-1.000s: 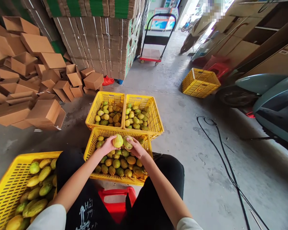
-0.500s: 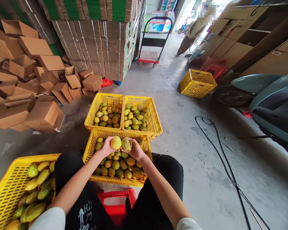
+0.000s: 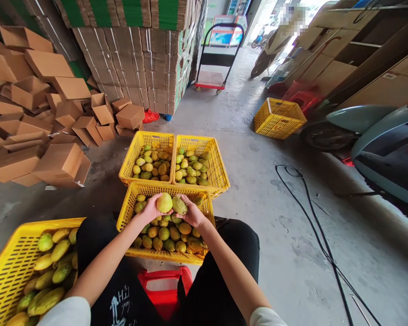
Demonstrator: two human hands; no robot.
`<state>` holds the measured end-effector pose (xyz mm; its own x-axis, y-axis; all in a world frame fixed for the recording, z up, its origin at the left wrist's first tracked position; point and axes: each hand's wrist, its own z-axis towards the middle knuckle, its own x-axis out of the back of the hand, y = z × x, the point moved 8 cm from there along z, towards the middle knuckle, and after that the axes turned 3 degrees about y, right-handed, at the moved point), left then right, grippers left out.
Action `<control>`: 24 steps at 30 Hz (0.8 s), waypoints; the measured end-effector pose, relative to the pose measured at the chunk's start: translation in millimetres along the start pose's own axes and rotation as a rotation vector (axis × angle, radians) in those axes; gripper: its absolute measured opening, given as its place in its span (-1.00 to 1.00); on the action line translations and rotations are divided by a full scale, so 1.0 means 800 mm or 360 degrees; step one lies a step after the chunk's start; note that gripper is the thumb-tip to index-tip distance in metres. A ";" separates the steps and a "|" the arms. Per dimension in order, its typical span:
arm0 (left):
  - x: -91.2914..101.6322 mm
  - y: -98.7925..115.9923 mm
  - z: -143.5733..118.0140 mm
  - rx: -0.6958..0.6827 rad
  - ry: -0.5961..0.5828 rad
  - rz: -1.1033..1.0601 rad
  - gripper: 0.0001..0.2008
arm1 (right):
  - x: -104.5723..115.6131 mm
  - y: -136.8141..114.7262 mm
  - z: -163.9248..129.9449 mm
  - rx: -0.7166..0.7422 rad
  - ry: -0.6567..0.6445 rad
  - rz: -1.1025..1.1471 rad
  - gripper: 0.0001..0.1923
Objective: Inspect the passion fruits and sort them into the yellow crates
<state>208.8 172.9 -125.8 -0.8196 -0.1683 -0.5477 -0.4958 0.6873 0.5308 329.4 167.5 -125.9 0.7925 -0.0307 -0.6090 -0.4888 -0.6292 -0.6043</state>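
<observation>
Grey concrete floor (image 3: 268, 199) runs through a storeroom, with loose cardboard boxes (image 3: 37, 113) heaped at the far left and a tall stack of flattened cartons (image 3: 139, 50) behind them. At the lower left a yellow crate (image 3: 7, 267) holds long green and yellow fruit. Next comes the near crate (image 3: 129, 206), set between the person's knees and filled with round fruit, with two more full crates (image 3: 172, 160) touching its far edge. Above the near crate, the left hand (image 3: 150, 209) has its fingers curled around a pale yellow fruit (image 3: 164, 202), held clear of the pile. Just beside it, nearly touching, the right hand (image 3: 192, 214) grips a duller green fruit (image 3: 179, 205) in the same closed way. A red stool (image 3: 163, 290) shows under the person's legs. Farther right stand a hand trolley (image 3: 217, 59), an empty yellow crate (image 3: 279, 118), a black cable (image 3: 313, 213) trailing over the floor, and a pale green scooter (image 3: 377, 136) at the edge.
</observation>
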 end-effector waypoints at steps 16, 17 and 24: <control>0.007 -0.001 0.007 -0.0108 -0.0101 0.0118 -0.72 | -0.001 0.003 0.000 0.0022 -0.0010 0.0055 -0.74; 0.007 -0.001 0.006 -0.0114 -0.0116 0.0125 -0.72 | -0.002 0.004 0.000 0.0020 -0.0025 0.0075 -0.74; 0.022 0.009 0.010 -0.0302 0.0031 0.0119 -0.79 | -0.011 0.002 -0.004 -0.0020 -0.0148 0.0187 -0.69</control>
<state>192.7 180.8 -136.7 -0.8606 -0.1370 -0.4906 -0.4772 0.5534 0.6826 322.8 164.0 -119.8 0.6927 -0.0328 -0.7205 -0.5710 -0.6352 -0.5201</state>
